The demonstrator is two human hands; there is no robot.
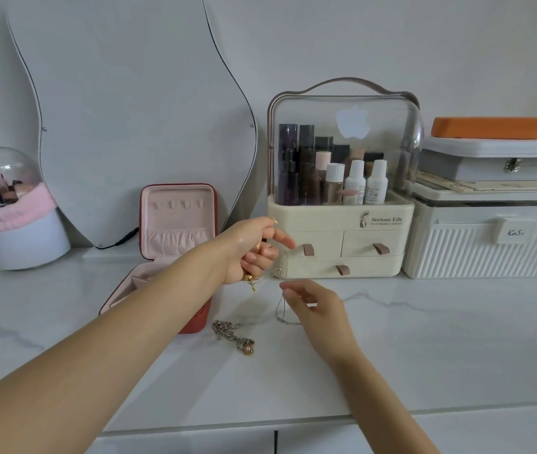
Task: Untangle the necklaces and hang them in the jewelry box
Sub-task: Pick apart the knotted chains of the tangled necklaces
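White marble counter (424, 339), left hand (247, 250) gripping gold necklace (253, 285), right hand (313, 306) fingers pinching thin, barely visible silver chain (282, 314).

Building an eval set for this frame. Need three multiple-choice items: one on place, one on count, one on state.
1. Where does the loose chain pile lie?
A. inside the jewelry box
B. on the countertop, right of the box
C. in a drawer

2. How many drawer pulls show on the cream organizer?
A. two
B. three
C. five

3. The jewelry box is:
A. open, lid upright
B. zipped shut
C. upside down

Answers: 1 B, the pile rests on the marble countertop beside the box; 2 B, two pulls above and one below; 3 A, the pink lining and lid hooks show.
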